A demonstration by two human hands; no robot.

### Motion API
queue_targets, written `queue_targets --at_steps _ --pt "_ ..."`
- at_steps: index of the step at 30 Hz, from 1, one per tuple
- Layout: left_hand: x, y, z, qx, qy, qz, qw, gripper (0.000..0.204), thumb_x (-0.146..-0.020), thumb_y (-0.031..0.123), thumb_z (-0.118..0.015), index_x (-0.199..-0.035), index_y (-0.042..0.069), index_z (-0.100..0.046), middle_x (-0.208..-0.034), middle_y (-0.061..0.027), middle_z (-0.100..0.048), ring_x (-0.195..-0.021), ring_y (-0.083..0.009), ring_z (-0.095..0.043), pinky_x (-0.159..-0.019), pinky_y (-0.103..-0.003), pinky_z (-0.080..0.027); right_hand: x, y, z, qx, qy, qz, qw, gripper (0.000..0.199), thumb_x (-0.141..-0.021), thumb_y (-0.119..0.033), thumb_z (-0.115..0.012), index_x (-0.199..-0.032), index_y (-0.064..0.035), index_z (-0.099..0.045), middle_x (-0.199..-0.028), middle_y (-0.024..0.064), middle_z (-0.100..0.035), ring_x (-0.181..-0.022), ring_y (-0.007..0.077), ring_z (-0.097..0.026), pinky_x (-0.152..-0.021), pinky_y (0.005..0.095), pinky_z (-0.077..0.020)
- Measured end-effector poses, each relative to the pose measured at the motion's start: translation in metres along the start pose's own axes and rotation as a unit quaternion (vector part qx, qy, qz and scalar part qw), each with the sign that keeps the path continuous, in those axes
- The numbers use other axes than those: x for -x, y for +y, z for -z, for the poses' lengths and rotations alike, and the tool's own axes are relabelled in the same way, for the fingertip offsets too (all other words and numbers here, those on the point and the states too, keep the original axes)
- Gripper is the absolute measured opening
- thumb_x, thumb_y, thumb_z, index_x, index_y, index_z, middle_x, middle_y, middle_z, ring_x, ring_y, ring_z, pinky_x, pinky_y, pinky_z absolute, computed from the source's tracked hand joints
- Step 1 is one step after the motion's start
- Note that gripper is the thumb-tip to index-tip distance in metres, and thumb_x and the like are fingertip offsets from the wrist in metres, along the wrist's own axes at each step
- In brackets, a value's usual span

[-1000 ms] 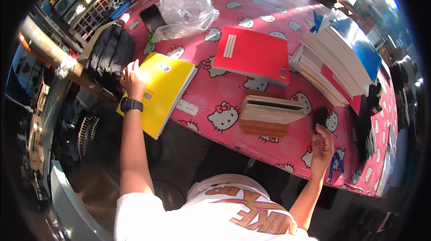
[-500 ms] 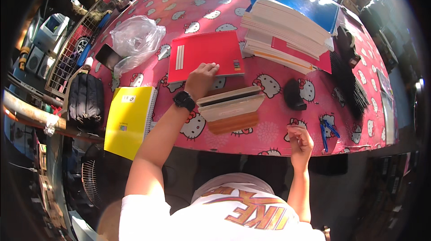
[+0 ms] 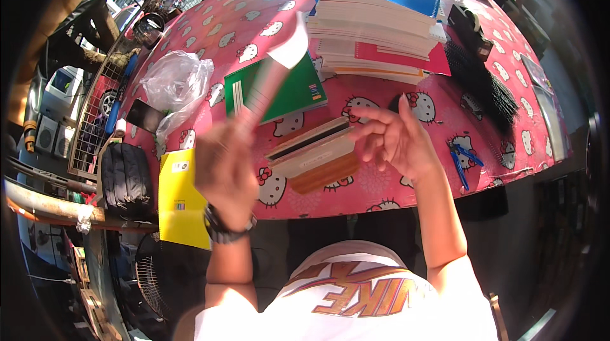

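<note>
My left hand [image 3: 222,169], blurred by motion, is closed on the near end of a thin cover sheet [image 3: 292,49]. The sheet is held up almost edge-on; one side looks white, and its red colour shows near my fingers. Behind it a green notebook cover [image 3: 286,96] lies on the table. Below that stands a wooden block tool [image 3: 311,157] with a dark slot along its top. My right hand [image 3: 400,141] hovers just right of the block, fingers spread and holding nothing. A small dark object [image 3: 395,103] is mostly hidden behind it.
A yellow spiral notebook [image 3: 181,201], black pouch [image 3: 127,176], phone [image 3: 145,114] and clear plastic bag [image 3: 178,80] are at left. At right lie blue pliers [image 3: 462,168], black binding coils [image 3: 486,90] and a black tape dispenser [image 3: 470,30]. A stack of paper [image 3: 375,30] stands behind.
My left hand has picked up the red cover and pulled it back toward me, uncovering the green one. My right hand has moved up and left, to beside the wooden block.
</note>
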State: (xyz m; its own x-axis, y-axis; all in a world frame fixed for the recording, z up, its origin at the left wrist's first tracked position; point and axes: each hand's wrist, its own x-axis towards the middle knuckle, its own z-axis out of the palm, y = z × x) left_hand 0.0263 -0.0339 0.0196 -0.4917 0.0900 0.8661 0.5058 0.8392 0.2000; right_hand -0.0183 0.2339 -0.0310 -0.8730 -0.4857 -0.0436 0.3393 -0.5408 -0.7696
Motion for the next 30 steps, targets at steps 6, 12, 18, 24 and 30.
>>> queue_targets --at_steps 6,12,18,24,30 --pt "0.051 0.050 -0.004 0.173 -0.248 -0.063 0.951 0.036 -0.068 0.010 -0.074 -0.103 0.008 -0.068 -0.109 -0.0084 -0.062 -0.095 -0.0246 -0.059 -0.084 -0.040 -0.046 -0.016 -0.018 -0.020 0.148 -0.038 -0.002 0.988 0.046 -0.080 -0.005 -0.067 -0.123 0.0002 -0.051 -0.105 0.0063 -0.063 -0.096 0.0115 -0.059 -0.088 0.0260 -0.0447" --pt "0.049 -0.041 0.012 0.152 0.154 0.279 0.936 0.057 -0.074 0.017 -0.077 -0.123 0.001 -0.053 -0.135 -0.0143 -0.044 -0.125 -0.0282 -0.042 -0.102 -0.045 -0.034 -0.002 -0.049 -0.033 0.263 -0.210 0.173 0.926 0.038 -0.080 0.002 -0.067 -0.117 0.0002 -0.057 -0.100 -0.0013 -0.064 -0.091 0.0051 -0.056 -0.082 0.0225 -0.0463" --pt "0.012 -0.026 0.018 0.502 0.071 0.272 0.818 0.033 -0.080 -0.001 -0.067 -0.111 0.002 -0.058 -0.105 -0.0063 -0.063 -0.096 -0.0115 -0.057 -0.088 -0.027 -0.042 -0.036 -0.045 0.004 0.287 -0.148 0.250 0.913 0.030 -0.081 0.001 -0.066 -0.111 -0.0044 -0.062 -0.099 -0.0023 -0.064 -0.089 0.0053 -0.057 -0.080 0.0233 -0.0474" --pt "0.001 -0.010 0.016 0.428 0.030 0.256 0.866 0.030 -0.081 0.000 -0.065 -0.111 0.001 -0.058 -0.109 -0.0064 -0.061 -0.101 -0.0130 -0.055 -0.092 -0.029 -0.040 -0.048 -0.022 0.024 0.212 -0.086 0.283 0.931 0.025 -0.081 0.000 -0.066 -0.105 -0.0064 -0.065 -0.098 -0.0021 -0.065 -0.090 0.0072 -0.058 -0.081 0.0243 -0.0478" --pt "0.001 0.001 0.021 0.345 -0.003 0.258 0.902 0.030 -0.081 0.004 -0.069 -0.109 0.001 -0.058 -0.102 -0.0055 -0.064 -0.091 -0.0101 -0.057 -0.084 -0.025 -0.043 -0.044 -0.015 0.038 0.217 -0.069 0.233 0.945 0.022 -0.081 -0.001 -0.066 -0.102 -0.0063 -0.067 -0.096 -0.0011 -0.066 -0.090 0.0083 -0.059 -0.081 0.0258 -0.0483"
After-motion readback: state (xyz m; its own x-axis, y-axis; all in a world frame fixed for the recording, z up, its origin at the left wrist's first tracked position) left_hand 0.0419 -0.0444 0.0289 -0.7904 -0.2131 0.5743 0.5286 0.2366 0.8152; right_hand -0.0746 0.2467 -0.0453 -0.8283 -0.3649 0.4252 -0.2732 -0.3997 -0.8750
